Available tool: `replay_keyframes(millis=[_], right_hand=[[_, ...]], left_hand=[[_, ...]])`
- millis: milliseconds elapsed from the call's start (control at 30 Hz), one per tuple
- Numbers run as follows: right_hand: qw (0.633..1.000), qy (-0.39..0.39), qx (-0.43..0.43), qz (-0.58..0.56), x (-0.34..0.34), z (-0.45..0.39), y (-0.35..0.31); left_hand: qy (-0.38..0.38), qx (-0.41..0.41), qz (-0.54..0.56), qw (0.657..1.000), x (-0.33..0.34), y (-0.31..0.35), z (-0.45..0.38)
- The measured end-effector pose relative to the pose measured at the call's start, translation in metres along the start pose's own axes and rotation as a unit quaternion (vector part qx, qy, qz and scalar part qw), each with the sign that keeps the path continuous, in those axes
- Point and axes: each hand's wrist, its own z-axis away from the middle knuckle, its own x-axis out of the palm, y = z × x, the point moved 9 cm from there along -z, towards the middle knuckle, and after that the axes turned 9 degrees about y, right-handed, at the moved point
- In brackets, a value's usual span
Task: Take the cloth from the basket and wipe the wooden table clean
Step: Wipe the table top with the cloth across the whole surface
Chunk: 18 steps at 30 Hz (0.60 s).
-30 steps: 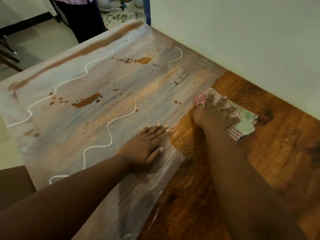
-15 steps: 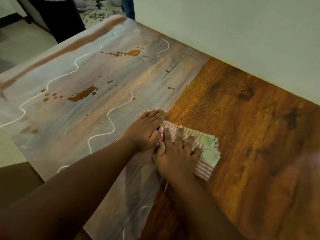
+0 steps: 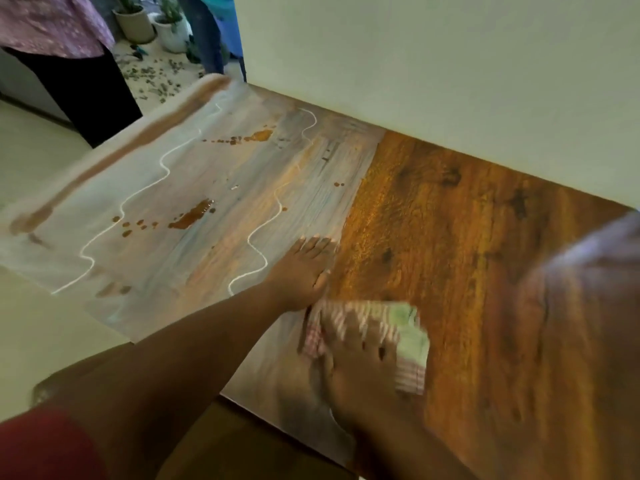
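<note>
Cloth (image 3: pixel 367 337), a folded checked rag with a pale green part on its far-right side, lies flat on the wooden table (image 3: pixel 450 244) under the right hand (image 3: pixel 360 355), at the line where the clean brown wood meets the chalky grey film. That hand is blurred; its fingers look spread and laid flat across the fabric, pressing rather than gripping, though I cannot tell whether the thumb tucks under an edge. The left hand (image 3: pixel 304 271) lies just beyond the cloth, toward the wall (image 3: pixel 450 81), palm down and fingers straight on the filmed surface, holding nothing and probably steadying the person. By its look the cloth is light, soft and limp, so it would bunch or unfold if dragged by a corner; a broad flat palm over the middle of the folds seems the best hold, with weight pushed down through it. On the smooth wood it should slide easily. Left of the cloth, the white wavy lines (image 3: pixel 263 258) and brown spots (image 3: pixel 192 216) remain on the film, so much wiping appears left. Beyond the table's far-left end stand a person in a purple top (image 3: pixel 52 26) and potted plants (image 3: pixel 135 22).
</note>
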Motion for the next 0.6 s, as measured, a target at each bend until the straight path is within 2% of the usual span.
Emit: replay_keyframes(millis=[67,167,367,500,600], right_hand=[[0.999,-0.027,-0.01,0.018,0.011,0.036,-0.008],[0.999,-0.036,0.001,0.038,0.006,0.035,-0.001],[0.995,0.052,0.049,0.064,-0.025,-0.029,0.028],[0.996,0.044,0.05,0.063,-0.026,-0.056,0.037],[0.997,0.039,0.027,0.062,-0.016,-0.029,0.031]], left_hand=[[-0.017,0.011,-0.036,0.999,0.003,-0.003,0.015],[-0.024,0.021,-0.075,0.997,0.007,-0.007,0.032],[-0.03,0.0,-0.08,0.996,0.021,-0.011,0.043],[-0.057,-0.001,-0.09,0.994,0.027,-0.013,0.042],[-0.1,-0.01,-0.097,0.99,0.029,-0.014,0.039]])
